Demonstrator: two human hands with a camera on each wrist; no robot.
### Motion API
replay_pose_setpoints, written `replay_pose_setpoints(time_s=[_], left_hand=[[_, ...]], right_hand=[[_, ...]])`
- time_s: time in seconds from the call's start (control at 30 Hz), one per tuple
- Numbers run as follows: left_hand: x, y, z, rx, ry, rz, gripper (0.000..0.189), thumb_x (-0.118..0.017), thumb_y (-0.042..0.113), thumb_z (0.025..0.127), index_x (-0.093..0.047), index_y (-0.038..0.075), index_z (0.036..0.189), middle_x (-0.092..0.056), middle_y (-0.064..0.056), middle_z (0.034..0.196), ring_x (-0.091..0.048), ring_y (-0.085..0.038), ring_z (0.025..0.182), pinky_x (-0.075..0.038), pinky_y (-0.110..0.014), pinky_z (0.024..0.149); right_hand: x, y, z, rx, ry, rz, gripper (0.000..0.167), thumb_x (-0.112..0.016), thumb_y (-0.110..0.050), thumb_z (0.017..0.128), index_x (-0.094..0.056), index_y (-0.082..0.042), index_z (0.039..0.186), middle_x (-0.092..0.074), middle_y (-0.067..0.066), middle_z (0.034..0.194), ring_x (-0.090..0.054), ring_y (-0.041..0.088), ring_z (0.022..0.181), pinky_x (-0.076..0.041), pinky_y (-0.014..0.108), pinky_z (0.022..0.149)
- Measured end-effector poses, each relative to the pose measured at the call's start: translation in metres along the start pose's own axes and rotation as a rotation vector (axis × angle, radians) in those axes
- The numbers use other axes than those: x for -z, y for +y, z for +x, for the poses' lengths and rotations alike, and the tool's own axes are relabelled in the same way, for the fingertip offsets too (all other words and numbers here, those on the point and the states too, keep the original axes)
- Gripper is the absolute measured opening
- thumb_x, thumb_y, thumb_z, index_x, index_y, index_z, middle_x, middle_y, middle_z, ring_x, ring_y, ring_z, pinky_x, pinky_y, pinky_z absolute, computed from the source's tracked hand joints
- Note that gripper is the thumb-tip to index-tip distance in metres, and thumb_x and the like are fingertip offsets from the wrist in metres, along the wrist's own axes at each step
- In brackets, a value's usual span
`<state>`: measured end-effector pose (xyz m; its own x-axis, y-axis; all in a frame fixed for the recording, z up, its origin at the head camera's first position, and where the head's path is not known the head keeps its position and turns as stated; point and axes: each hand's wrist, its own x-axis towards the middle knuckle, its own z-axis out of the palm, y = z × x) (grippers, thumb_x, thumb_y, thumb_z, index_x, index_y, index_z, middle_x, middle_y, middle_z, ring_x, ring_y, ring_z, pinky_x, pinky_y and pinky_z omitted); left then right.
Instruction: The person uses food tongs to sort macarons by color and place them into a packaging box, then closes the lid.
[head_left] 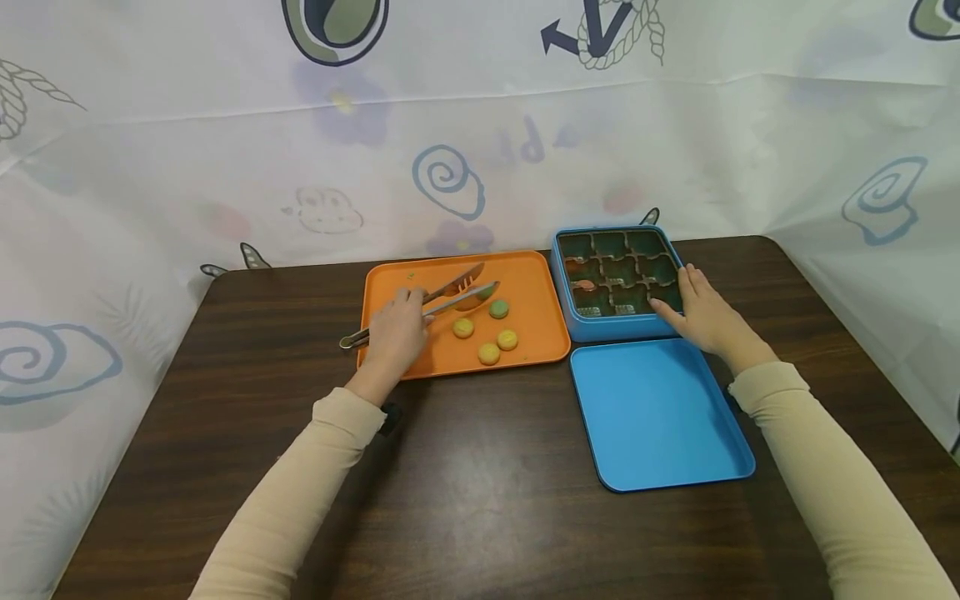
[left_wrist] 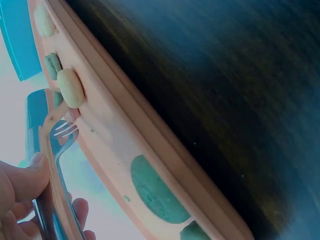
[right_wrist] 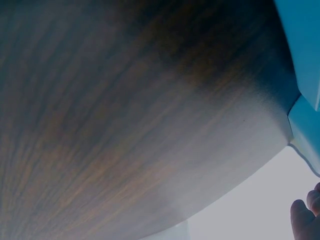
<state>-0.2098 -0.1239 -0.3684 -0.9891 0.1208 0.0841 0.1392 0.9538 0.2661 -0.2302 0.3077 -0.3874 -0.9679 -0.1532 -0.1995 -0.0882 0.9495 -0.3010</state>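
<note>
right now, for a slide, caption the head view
Left hand grips tongs over the orange tray; right hand at the blue box's edge.

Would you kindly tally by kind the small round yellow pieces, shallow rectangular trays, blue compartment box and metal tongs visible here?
Small round yellow pieces: 3
Shallow orange rectangular tray: 1
Shallow blue rectangular tray: 1
Blue compartment box: 1
Metal tongs: 1
Total: 7

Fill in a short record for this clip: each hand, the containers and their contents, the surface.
Left hand: grips tongs over orange tray
Right hand: touches blue box at its right edge
Orange tray contents: yellow pieces, green pieces
Blue box contents: compartments, reddish pieces at left
Blue tray: in front of blue box
Piece between tongs: unclear
Surface: dark table
</note>
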Motion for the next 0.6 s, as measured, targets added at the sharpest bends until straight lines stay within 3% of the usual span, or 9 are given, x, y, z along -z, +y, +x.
replay_pose_setpoints(time_s=[0.33, 0.6], left_hand=[[-0.0043, -0.0042, 0.0054, 0.011, 0.008, 0.002, 0.038, -0.057, 0.019, 0.096, -0.053, 0.005, 0.131, -0.059, -0.018, 0.115, -0.062, -0.034, 0.076, -0.049, -0.042, 0.065], [-0.0085, -0.0040, 0.0041, -0.009, 0.031, 0.039, 0.033, -0.057, 0.016, 0.096, -0.056, 0.007, 0.128, -0.061, -0.015, 0.114, -0.064, -0.032, 0.079, -0.051, -0.044, 0.071]], right_hand=[[0.0010, 0.0001, -0.0002, 0.001, -0.003, 0.000, 0.097, -0.022, -0.067, 0.095, 0.014, 0.005, 0.148, 0.016, 0.029, 0.155, 0.007, 0.047, 0.144, -0.008, 0.066, 0.113], [0.0002, 0.0008, 0.0000, 0.004, 0.000, -0.001, 0.096, -0.022, -0.067, 0.096, 0.013, 0.006, 0.148, 0.015, 0.029, 0.155, 0.007, 0.047, 0.144, -0.009, 0.066, 0.113]])
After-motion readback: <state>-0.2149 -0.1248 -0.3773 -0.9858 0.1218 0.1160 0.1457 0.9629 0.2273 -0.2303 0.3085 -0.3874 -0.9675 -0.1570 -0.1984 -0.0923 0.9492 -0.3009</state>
